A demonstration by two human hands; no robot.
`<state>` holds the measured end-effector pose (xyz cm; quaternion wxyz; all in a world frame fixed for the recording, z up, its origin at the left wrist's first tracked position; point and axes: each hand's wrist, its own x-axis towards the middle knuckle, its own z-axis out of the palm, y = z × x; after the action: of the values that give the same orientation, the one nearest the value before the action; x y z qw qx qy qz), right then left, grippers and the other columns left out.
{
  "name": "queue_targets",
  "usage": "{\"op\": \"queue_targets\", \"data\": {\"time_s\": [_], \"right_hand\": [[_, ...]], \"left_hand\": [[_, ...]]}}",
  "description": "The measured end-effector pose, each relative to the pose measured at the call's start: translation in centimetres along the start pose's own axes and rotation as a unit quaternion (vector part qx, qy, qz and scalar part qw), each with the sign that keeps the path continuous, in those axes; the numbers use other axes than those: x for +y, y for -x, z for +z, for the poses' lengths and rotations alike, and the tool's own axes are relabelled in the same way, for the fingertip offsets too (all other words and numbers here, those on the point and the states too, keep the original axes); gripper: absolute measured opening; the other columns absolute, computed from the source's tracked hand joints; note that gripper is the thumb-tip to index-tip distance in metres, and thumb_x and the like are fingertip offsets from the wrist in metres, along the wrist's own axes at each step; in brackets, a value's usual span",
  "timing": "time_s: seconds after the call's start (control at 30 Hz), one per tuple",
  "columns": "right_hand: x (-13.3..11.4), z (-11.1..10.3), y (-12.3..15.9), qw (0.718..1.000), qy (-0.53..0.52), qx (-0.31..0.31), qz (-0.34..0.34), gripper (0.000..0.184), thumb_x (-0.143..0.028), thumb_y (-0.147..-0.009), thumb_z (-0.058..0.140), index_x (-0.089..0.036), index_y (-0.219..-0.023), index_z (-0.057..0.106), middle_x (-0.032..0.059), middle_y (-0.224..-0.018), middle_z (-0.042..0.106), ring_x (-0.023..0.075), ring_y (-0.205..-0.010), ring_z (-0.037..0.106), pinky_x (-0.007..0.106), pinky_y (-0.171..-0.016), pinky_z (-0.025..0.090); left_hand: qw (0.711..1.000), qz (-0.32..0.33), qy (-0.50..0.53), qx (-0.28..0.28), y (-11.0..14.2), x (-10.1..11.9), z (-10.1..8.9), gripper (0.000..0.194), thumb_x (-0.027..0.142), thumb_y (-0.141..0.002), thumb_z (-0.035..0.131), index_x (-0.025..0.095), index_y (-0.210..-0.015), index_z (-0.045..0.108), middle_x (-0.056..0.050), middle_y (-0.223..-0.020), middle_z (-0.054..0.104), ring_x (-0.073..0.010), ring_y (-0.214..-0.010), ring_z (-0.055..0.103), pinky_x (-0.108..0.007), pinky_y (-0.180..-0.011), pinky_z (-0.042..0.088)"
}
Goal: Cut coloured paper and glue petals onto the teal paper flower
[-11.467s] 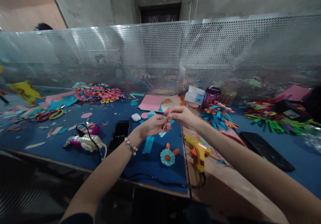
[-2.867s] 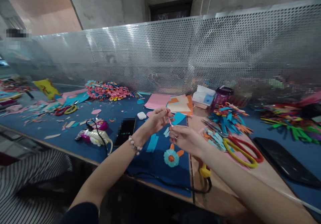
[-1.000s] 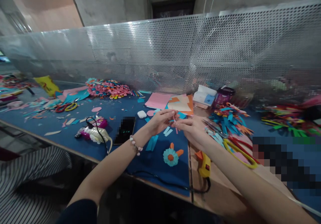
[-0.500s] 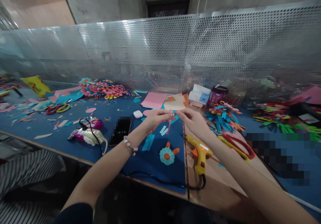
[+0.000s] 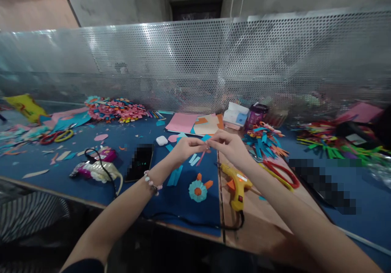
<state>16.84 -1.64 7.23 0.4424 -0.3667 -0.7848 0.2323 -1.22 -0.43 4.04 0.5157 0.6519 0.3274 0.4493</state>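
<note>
Fingertips nearly meeting, both my hands pinch a narrow pink paper strip (image 5: 200, 159) above the blue table. My left hand (image 5: 189, 147), with a beaded bracelet at the wrist, is closed on it from one side. From the other side my right hand (image 5: 228, 144) is closed on the same strip; the fingers hide its upper part. Below them lies a light-blue paper flower (image 5: 193, 195) with an orange centre and two orange tabs. Blue paper strips (image 5: 174, 176) rest left of the flower. A yellow glue gun (image 5: 240, 183) lies under my right forearm, its switch lit.
A phone (image 5: 143, 163) and a white earbud case (image 5: 161, 141) lie left of my hands. Scissors with red and yellow handles (image 5: 285, 175) are at right. Behind stand pink paper sheets (image 5: 181, 123), a tissue pack (image 5: 236, 116) and a heap of paper flowers (image 5: 117, 109). A perforated metal panel (image 5: 183, 65) bounds the back.
The view has turned slightly right, so the table's things sit further left. My fingertips have come closer together and the pink strip's lower end now slants left.
</note>
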Motion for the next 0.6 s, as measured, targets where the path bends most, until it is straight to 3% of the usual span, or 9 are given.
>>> {"op": "queue_targets", "data": {"time_s": [0.23,0.3,0.37,0.43,0.47,0.6], "right_hand": [[0.4,-0.3,-0.4,0.999,0.024,-0.044,-0.001,0.021,-0.035,-0.082,0.055,-0.019,-0.081,0.068,0.0014,-0.077,0.062,0.0133,-0.072,0.054,0.026,-0.066,0.039],[0.4,-1.8,-0.7,0.997,0.07,-0.036,-0.003,0.024,-0.037,-0.083,0.053,-0.019,-0.092,0.067,0.0038,-0.086,0.065,0.0149,-0.076,0.056,0.027,-0.068,0.041],[0.8,-4.3,-0.7,0.988,0.155,0.01,-0.002,0.028,-0.036,-0.084,0.051,-0.018,-0.102,0.063,0.0069,-0.092,0.066,0.0163,-0.078,0.058,0.029,-0.07,0.042],[2.0,-7.2,0.1,0.961,0.271,0.058,0.008,0.026,-0.032,-0.084,0.05,-0.015,-0.099,0.062,0.0088,-0.09,0.066,0.0176,-0.076,0.058,0.029,-0.069,0.041],[2.9,-8.6,0.8,0.942,0.331,0.054,0.03,0.022,-0.03,-0.084,0.05,-0.015,-0.094,0.063,0.0093,-0.087,0.066,0.0182,-0.075,0.058,0.029,-0.067,0.04],[7.7,-11.8,5.4,0.835,0.501,-0.109,0.2,0.031,-0.034,-0.084,0.048,-0.016,-0.062,0.061,0.0118,-0.063,0.062,0.0191,-0.055,0.054,0.03,-0.052,0.03]], "left_hand": [[1.0,-0.01,0.02,-0.005,-0.3,-0.9,-0.1,0.022,0.034,-0.067,0.072,0.015,-0.077,0.07,-0.009,-0.081,0.072,-0.0215,-0.082,0.066,-0.032,-0.079,0.047],[1.0,-0.006,-0.006,0.008,-0.3,-0.9,-0.1,0.021,0.035,-0.069,0.07,0.016,-0.078,0.071,-0.01,-0.082,0.072,-0.0221,-0.083,0.066,-0.033,-0.08,0.048],[0.999,-0.011,-0.026,0.025,-0.4,-1.0,-0.1,0.021,0.035,-0.069,0.07,0.016,-0.078,0.072,-0.011,-0.082,0.072,-0.0227,-0.082,0.067,-0.034,-0.079,0.049],[0.999,-0.023,-0.032,0.034,-0.4,-1.2,-0.1,0.022,0.035,-0.068,0.07,0.016,-0.079,0.073,-0.013,-0.082,0.072,-0.023,-0.081,0.067,-0.034,-0.079,0.05],[0.999,-0.029,-0.029,0.034,-0.4,-1.4,-0.1,0.023,0.035,-0.068,0.071,0.015,-0.08,0.073,-0.013,-0.082,0.072,-0.0232,-0.08,0.067,-0.035,-0.078,0.05],[0.998,-0.052,0.003,0.031,-0.4,-1.8,-0.1,0.027,0.036,-0.067,0.071,0.014,-0.082,0.072,-0.015,-0.085,0.071,-0.025,-0.081,0.068,-0.037,-0.079,0.051]]}}
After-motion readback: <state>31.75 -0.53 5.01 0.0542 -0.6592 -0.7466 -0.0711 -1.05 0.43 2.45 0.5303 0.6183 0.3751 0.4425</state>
